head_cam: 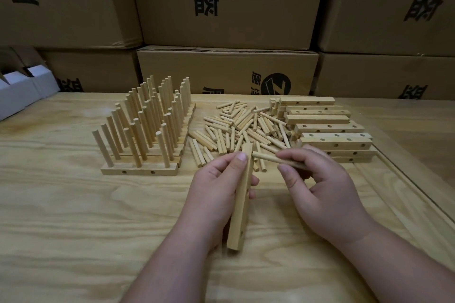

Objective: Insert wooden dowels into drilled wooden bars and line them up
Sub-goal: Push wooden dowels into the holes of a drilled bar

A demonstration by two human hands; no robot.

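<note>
Holding a drilled wooden bar [242, 194] lengthwise away from me, my left hand [216, 192] grips it with fingers curled round its underside and the thumb laid along its near face, its far end raised above the wooden table [73, 216]. My right hand [320, 187] pinches one wooden dowel [270, 158] between thumb and fingertips, the dowel lying nearly level with its free tip pointing left, just beside the upper part of the bar but not yet in it. To do this step well, I judge I should keep the bar steady, bring the dowel tip square to a hole rather than at a slant, and push straight until it seats; I cannot see the target hole from this angle. Both wrists hover low over the table, forearms reaching in from the near edge. Beyond my hands lies a loose pile of dowels [236, 128]; to its right, a stack of empty drilled bars [327, 128]; to its left, finished bars with upright dowels [145, 120] lined up in rows. Cardboard cartons [229, 7] stand behind
</note>
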